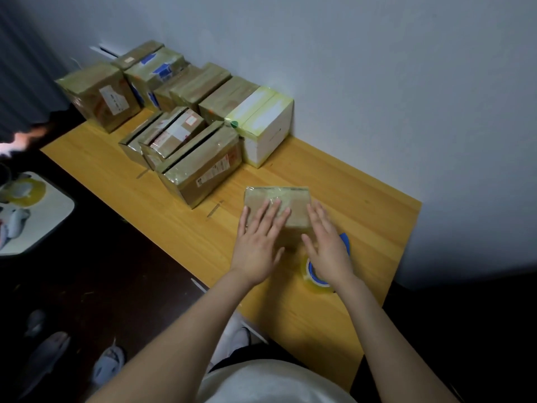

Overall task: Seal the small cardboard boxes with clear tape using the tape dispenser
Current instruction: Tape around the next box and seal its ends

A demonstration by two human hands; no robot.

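A small cardboard box, its top shiny with clear tape, sits on the wooden table in front of me. My left hand lies flat on the box's top with fingers straight and spread. My right hand rests flat against the box's right near side, fingers straight. Under my right hand lies the tape dispenser, a blue-cored roll of clear tape, partly hidden by the hand.
Several taped cardboard boxes stand in rows at the far left of the table, with a white box beside them against the wall. A stool with a printed seat and slippers are on the dark floor at left.
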